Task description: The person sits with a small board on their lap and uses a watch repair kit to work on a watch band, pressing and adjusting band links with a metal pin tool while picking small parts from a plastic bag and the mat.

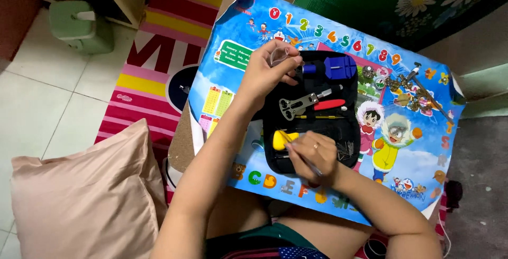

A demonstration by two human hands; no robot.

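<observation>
A black tool case (312, 112) lies open on a bright blue cartoon poster (407, 153) that covers a small table in front of the person, and both hands work over it. The right hand (316, 154) rests on the near end of the case, fingers curled together around a thin metal tool (309, 164) held like a pen, its tip pointing toward the person's lap. Just beside that hand, at the case's near left corner, sits a tool with a yellow handle (279, 139). The left hand (266, 71) hovers over the far end of the case, thumb and fingers pinched on a small clear piece (279, 56); what exactly it is cannot be told.

Inside the case, between the two hands, lie a grey metal wrench-like tool (297, 104) and a tool with a red handle (329, 104), side by side. At the far end sit a blue block-shaped tool (340, 67) and a smaller dark blue piece (309, 69) next to it. A cluster of thin metal pins (346, 150) lies near the right edge, just beside the right hand.

To the right of the case, well apart from both hands, a brown-toned linked chain or bracelet (407, 87) rests on the poster. A pale pink pillow (84, 195) lies on the floor to the left, by a striped mat (153, 52).
</observation>
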